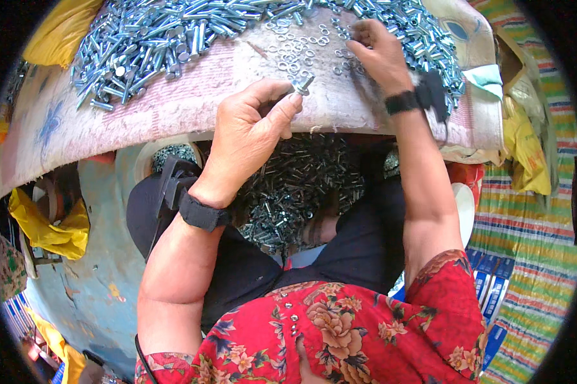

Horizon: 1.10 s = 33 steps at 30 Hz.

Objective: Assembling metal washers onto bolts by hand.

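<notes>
Between thumb and fingertips, my left hand (245, 131) pinches a short bolt (304, 84) with a washer around it, held over the near edge of the cloth-covered table. My right hand (384, 61) is farther back, at the inner edge of a heap of short silvery metal sleeves (429, 48). Its fingers are curled, with thumb and forefinger apart, and nothing shows between them. Loose ring washers (295, 51) lie scattered between the two hands. A large heap of long silvery bolts (167, 45) spreads across the back left.
Below the table edge, a dark mass of bolts (279, 205) lies between my legs. A white bucket (145, 160) of small metal parts stands at the left. Yellow bags (51, 224) hang farther left, and a striped sheet (525, 249) covers the floor at right.
</notes>
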Tool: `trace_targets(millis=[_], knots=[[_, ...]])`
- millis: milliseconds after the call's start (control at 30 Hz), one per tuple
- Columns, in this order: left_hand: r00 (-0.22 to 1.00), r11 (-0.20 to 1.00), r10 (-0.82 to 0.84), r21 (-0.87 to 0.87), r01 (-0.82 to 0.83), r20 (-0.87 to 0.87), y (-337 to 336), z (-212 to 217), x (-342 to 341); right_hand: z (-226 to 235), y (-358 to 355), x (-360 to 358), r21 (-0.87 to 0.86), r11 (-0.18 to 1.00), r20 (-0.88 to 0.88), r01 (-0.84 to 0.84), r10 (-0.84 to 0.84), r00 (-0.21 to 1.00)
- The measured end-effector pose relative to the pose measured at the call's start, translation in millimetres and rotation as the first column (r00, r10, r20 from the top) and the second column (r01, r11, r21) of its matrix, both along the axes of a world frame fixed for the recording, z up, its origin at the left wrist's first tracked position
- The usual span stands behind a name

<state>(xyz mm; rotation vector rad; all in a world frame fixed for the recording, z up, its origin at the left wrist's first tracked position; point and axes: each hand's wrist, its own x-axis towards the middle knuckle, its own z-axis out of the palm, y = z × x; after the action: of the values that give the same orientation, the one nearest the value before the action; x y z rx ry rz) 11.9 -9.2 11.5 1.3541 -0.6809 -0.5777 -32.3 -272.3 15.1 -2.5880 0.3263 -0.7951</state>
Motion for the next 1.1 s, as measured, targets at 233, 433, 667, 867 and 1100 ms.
trace_targets(millis=[233,433,667,867,1100], knots=[[1.000,0.999,0.021,-0.046,-0.020,0.023,-0.5,-4.2,-0.9,48.1,100.7,-38.0,0.576,0.698,0.143,-0.426,0.427,0.893],[0.991,0.999,-0.036,0.010,0.035,0.127,2.7,-1.9,0.0,49.6,103.8,-40.8,0.543,0.713,0.093,-0.445,0.475,0.875],[0.986,0.999,-0.011,-0.043,0.018,0.165,1.8,-3.9,2.6,52.8,107.3,-37.6,0.478,0.750,0.076,-0.458,0.483,0.872],[0.961,0.999,0.030,-0.044,-0.018,0.276,1.7,-3.1,-0.4,57.2,115.0,-36.5,0.256,0.877,-0.043,-0.407,0.431,0.901],[0.945,0.978,-0.104,-0.142,0.154,0.309,6.2,-0.7,-5.2,41.3,124.7,-35.9,0.524,0.798,0.247,-0.298,0.192,0.950]])
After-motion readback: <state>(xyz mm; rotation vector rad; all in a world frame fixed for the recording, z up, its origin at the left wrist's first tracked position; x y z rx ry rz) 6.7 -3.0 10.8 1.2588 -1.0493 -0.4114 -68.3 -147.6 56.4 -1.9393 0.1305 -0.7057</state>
